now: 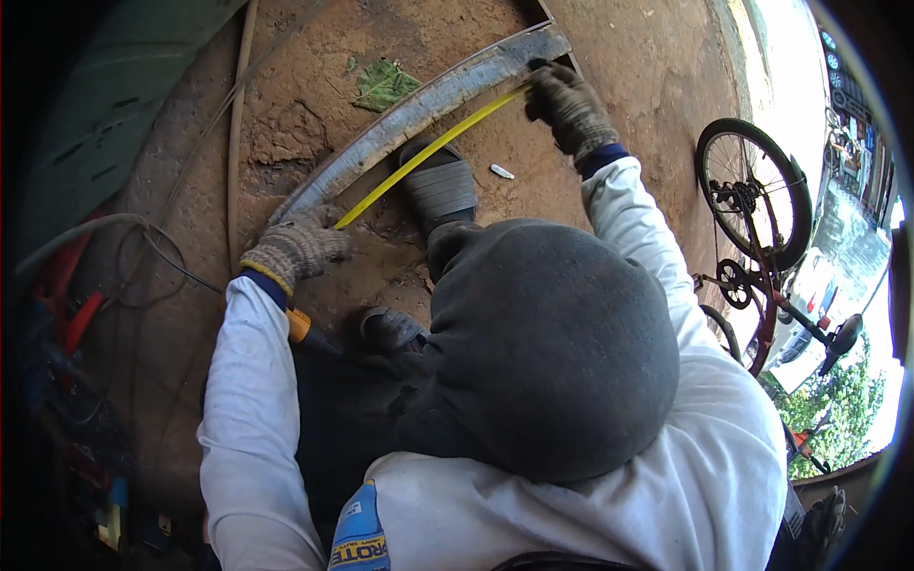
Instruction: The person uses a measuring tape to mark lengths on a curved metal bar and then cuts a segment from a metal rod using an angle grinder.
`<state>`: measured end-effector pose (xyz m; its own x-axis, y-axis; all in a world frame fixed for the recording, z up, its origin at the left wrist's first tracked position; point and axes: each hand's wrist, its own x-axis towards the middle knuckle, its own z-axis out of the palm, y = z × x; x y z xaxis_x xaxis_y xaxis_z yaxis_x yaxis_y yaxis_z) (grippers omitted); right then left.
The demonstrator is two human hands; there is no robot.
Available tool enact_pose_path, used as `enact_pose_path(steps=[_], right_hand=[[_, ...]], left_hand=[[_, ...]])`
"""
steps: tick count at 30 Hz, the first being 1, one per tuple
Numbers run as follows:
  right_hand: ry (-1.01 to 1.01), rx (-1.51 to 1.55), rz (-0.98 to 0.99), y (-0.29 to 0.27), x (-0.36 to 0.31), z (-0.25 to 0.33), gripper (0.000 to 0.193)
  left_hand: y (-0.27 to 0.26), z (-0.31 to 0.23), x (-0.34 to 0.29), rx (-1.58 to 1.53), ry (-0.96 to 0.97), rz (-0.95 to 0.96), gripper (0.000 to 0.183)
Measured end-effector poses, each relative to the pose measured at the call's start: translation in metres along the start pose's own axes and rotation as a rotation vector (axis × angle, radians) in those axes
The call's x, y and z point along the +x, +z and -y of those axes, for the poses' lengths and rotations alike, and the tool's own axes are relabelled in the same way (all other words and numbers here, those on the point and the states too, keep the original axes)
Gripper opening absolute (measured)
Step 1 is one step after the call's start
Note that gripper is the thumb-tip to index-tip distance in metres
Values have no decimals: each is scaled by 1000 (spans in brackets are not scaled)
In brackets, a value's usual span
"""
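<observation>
A yellow measuring tape [430,152] is stretched between my gloved hands, alongside a long metal bar [419,112] with worn blue-grey paint. My left hand [297,249] closes on the tape's near end, beside the bar's lower left end. At the far end, my right hand [571,109] is closed around the tape near the bar's upper right corner. A small dark piece shows at the right fingertips; I cannot make out whether it is the tape's case. The bar lies on the brown ground and joins another metal piece at its top right.
My sandalled foot [443,190] stands close beside the tape, the other sandal [392,329] nearer me. An orange-and-black tool [303,326] lies below my left wrist. Cables and a hose [238,143] run along the left. A bicycle [757,219] is at the right; a crumpled leaf [386,86] lies beyond the bar.
</observation>
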<state>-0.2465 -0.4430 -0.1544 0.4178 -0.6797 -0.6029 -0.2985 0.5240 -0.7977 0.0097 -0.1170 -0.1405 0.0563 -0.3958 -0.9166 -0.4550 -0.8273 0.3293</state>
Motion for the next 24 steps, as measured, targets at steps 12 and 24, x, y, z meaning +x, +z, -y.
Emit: enact_pose_path(steps=[12,24], right_hand=[[102,269,-358,33,30,-26,22],[121,99,-309,33,41,-26,20]], left_hand=[[-11,-13,-7,77,-111,-79,46],[-10,26,-13,63,-284,-176,55]])
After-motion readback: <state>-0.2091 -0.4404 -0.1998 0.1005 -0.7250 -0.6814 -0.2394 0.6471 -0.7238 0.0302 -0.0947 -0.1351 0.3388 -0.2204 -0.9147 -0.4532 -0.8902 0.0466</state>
